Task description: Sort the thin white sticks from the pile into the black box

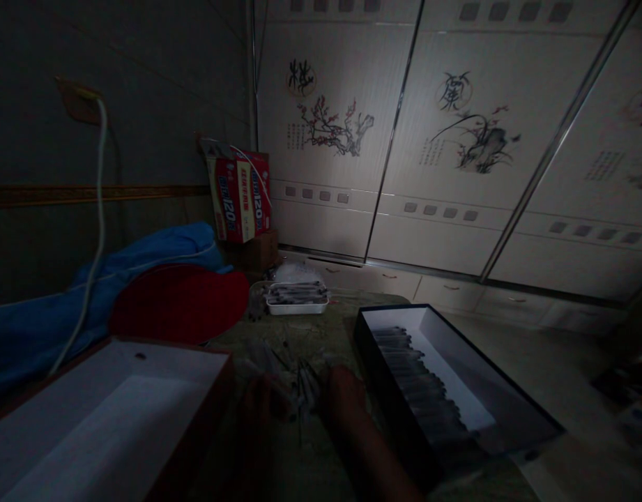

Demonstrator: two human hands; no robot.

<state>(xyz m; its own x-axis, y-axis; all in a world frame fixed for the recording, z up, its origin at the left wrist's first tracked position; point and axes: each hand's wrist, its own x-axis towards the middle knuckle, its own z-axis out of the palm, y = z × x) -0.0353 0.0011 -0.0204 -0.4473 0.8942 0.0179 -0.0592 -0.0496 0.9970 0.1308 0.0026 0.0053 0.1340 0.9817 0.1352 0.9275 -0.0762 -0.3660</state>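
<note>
Slim sticks point roughly away, just left of right hand; left hand farther. Fingers? Too dark to tell.

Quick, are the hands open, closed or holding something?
Left hand: too dark and blurred to tell.
Right hand: looks curled beside thin sticks; grip unclear.

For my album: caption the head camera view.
Dimly lit left hand and right hand among slim items, between two open boxes.
</note>
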